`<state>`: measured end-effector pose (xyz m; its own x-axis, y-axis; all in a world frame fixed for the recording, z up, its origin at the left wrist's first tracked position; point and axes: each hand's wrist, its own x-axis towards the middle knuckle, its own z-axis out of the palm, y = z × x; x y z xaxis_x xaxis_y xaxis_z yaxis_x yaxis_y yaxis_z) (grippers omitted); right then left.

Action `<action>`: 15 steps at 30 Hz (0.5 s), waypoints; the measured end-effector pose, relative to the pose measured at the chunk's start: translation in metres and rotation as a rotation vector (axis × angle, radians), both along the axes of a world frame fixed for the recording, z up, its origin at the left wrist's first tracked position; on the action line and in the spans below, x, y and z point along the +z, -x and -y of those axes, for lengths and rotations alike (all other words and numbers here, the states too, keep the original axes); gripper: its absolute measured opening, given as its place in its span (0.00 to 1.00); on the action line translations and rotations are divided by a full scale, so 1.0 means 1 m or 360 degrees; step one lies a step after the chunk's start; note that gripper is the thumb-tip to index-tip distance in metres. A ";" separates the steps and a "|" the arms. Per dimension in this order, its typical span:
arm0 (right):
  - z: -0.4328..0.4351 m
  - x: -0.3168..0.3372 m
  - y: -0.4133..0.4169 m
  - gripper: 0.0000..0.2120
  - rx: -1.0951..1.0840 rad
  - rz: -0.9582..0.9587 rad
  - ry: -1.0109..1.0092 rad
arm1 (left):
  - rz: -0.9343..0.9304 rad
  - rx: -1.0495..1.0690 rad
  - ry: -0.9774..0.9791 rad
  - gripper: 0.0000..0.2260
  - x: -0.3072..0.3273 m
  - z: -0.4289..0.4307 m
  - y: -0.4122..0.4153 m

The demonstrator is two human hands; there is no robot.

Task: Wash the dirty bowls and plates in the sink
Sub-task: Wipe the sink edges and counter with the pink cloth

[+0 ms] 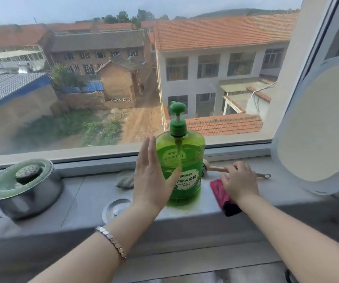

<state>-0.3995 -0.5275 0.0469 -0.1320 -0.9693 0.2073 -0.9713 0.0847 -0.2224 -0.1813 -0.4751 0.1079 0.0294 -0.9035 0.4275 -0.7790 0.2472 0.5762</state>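
Note:
A big green pump bottle of dish soap stands upright on the grey windowsill. My left hand is beside its left flank with straight fingers, the thumb against the bottle's front. My right hand lies on a dark pink cloth to the right of the bottle, its fingers curled over the cloth's far edge. Just behind that hand lies a wooden-handled brush. No bowls, plates or sink are in view.
A steel pot with a glass lid stands at the left of the sill. A small round metal lid and a grey scouring pad lie near the bottle. A large white rounded object fills the right side. The window glass is directly behind.

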 end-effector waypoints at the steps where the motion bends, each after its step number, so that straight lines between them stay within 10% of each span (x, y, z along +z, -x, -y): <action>1: -0.012 0.000 -0.003 0.19 -0.0050 -0.0024 0.0000 | 0.0008 0.0057 0.0101 0.41 -0.009 -0.012 0.001; 6: -0.064 -0.013 -0.008 0.33 0.0004 -0.0297 -0.0576 | 0.0111 -0.0059 -0.0341 0.21 -0.056 -0.086 -0.007; 10: -0.088 -0.007 -0.012 0.20 0.0042 -0.0383 -0.0458 | 0.0400 -0.0102 -0.1086 0.14 -0.082 -0.130 -0.025; 15: -0.132 -0.023 -0.058 0.14 -0.0187 0.0656 -0.0269 | 0.0452 0.0122 -0.1275 0.15 -0.125 -0.172 -0.058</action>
<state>-0.3413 -0.3956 0.0240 -0.2813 -0.9585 -0.0453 -0.7861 0.2573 -0.5620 -0.1233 -0.3027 -0.0168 0.0911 -0.9362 -0.3394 -0.9184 -0.2108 0.3349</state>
